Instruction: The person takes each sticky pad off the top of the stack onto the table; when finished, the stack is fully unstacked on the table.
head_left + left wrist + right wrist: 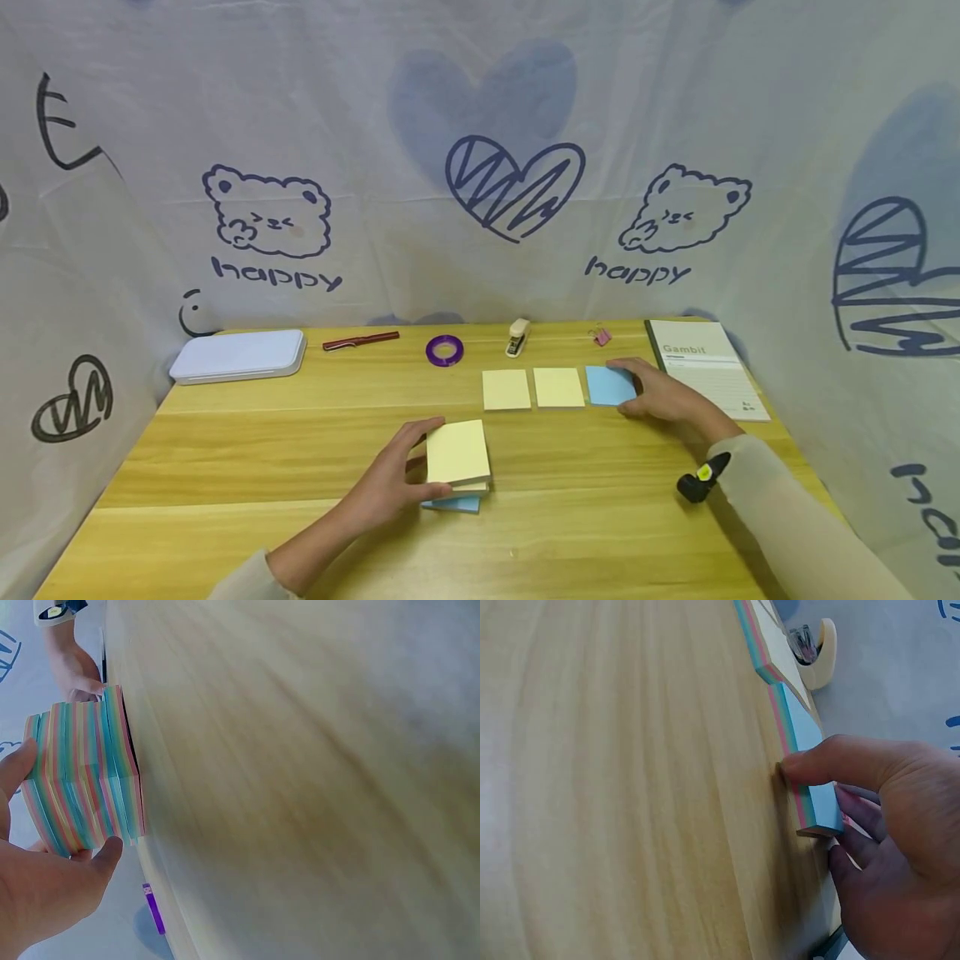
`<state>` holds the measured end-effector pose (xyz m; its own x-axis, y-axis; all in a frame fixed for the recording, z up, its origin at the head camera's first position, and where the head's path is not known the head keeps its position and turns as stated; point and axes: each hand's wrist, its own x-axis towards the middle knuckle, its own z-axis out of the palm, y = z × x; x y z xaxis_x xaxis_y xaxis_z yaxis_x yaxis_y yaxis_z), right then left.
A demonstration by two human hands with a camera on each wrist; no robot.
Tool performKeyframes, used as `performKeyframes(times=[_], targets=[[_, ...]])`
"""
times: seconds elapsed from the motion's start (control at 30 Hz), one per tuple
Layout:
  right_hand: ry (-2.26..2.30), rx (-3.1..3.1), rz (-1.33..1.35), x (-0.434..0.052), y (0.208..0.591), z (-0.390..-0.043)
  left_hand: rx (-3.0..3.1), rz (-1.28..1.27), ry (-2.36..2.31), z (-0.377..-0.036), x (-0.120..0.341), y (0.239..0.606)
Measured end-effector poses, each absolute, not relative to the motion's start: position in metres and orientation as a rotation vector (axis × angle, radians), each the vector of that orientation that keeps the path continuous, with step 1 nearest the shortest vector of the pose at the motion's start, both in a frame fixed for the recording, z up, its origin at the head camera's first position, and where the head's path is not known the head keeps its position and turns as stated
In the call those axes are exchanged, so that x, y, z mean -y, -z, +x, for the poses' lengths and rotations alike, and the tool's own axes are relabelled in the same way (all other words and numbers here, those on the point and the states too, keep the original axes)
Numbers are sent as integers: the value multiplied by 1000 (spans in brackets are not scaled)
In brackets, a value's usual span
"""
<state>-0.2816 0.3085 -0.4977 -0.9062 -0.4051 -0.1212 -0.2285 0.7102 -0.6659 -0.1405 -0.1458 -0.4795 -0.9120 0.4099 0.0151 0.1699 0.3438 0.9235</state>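
A thick stack of sticky note pads point(457, 452), pale yellow on top with a blue one lowest, is gripped by my left hand point(386, 477). Its striped pink, yellow and teal edges show in the left wrist view, with thumb and fingers point(107, 859) against the sides. To the right, a blue-topped sticky note pad point(609, 386) is pinched between the thumb and fingers of my right hand point(660, 392). That pad is at the right end of a row, beside two yellow-topped pads point(558, 387) point(506, 390) lying on the table.
Behind the row stand a purple tape roll point(445, 351), a white stapler point(517, 337) and a pink binder clip point(601, 336). A white case point(238, 356) and a dark red pen-like item point(361, 341) lie back left. A notebook point(705, 367) lies at right. Printed cloth point(360, 125) surrounds the table.
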Motion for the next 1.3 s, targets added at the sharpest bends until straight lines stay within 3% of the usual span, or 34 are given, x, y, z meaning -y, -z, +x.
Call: performKeyframes(times=[0.67, 1.3], targets=[[1032, -2632, -502, -309, 491, -279, -2391, 511, -1597, -140, 145, 480], [1152, -2494, -752, -252, 461, -242, -2305, 467, -1630, -143, 148, 481]])
